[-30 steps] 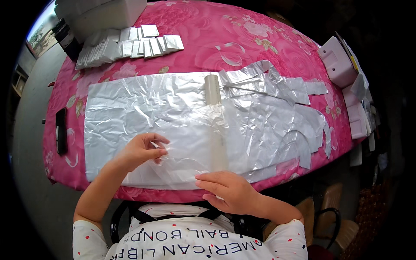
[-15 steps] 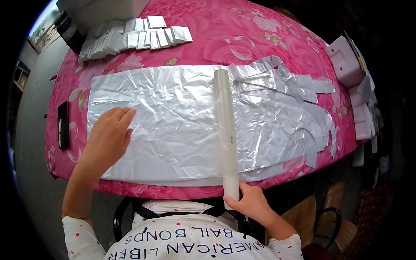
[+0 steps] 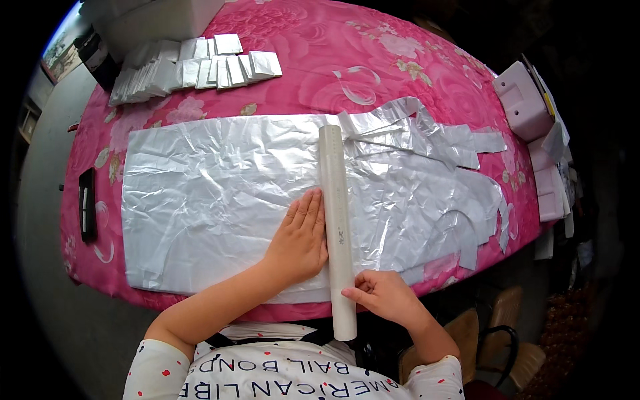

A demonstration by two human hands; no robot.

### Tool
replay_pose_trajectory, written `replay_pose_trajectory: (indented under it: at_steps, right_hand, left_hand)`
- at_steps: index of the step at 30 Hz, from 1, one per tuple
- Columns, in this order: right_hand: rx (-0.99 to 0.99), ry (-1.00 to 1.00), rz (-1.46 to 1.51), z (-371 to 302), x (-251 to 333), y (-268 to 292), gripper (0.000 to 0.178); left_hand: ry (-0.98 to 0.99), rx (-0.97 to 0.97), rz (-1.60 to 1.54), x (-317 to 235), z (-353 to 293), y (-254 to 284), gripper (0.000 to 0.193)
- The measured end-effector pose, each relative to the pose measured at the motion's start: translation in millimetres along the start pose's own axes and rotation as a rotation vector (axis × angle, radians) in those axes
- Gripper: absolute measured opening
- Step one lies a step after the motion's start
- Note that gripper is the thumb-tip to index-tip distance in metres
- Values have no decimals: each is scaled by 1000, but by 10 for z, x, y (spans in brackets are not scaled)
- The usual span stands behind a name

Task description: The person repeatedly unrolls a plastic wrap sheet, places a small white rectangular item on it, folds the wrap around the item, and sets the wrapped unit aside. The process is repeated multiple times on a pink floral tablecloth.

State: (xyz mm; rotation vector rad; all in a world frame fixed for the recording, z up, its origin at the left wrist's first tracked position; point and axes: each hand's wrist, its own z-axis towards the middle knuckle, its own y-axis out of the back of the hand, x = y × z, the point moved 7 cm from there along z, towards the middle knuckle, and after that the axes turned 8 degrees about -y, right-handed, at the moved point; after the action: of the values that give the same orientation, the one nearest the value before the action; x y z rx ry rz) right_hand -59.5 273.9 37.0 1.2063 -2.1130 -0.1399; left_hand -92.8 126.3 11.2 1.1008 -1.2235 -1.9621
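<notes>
A stack of thin silvery-white plastic aprons point(image 3: 200, 193) lies spread across the table, with cut straps and neck loops at its right end. Across the stack, from far to near, lies a long pale tube point(image 3: 339, 220) whose near end juts past the table edge. My left hand point(image 3: 301, 237) rests flat on the plastic, fingers stretched and together, right against the tube's left side. At the tube's near part, my right hand point(image 3: 381, 293) has its thumb on the tube and its fingers curled at the right side.
Folded silvery packets point(image 3: 200, 67) lie in rows at the far left, before a white box point(image 3: 153, 23). A black, narrow object point(image 3: 87, 205) sits near the left edge. White foam boxes point(image 3: 527, 100) stand along the right edge. The tablecloth point(image 3: 293, 87) is pink and flowered.
My left hand has come from the left part of the plastic to lie beside the tube. My right hand stays at the tube's near part. The whole view has shifted slightly.
</notes>
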Motion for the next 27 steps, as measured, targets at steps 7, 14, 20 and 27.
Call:
replay_pose_trajectory:
  at_steps: [7,14,20,27]
  right_hand:
    - [9,212,351,1257,769,616,47]
    - [139,442,1385,2040,1173,1074,24]
    - [398,1058,1713,1689,775,2376,24]
    - [152,1349,1426,780,393,3349,31]
  left_hand:
    - [-27,-24,5,-29,30,9,63]
    - [-24,-5,37,-39,45,28,63]
    - [-6,2,34,-21,8,-3,64]
    - [-16,6,26,-29,13,8,65]
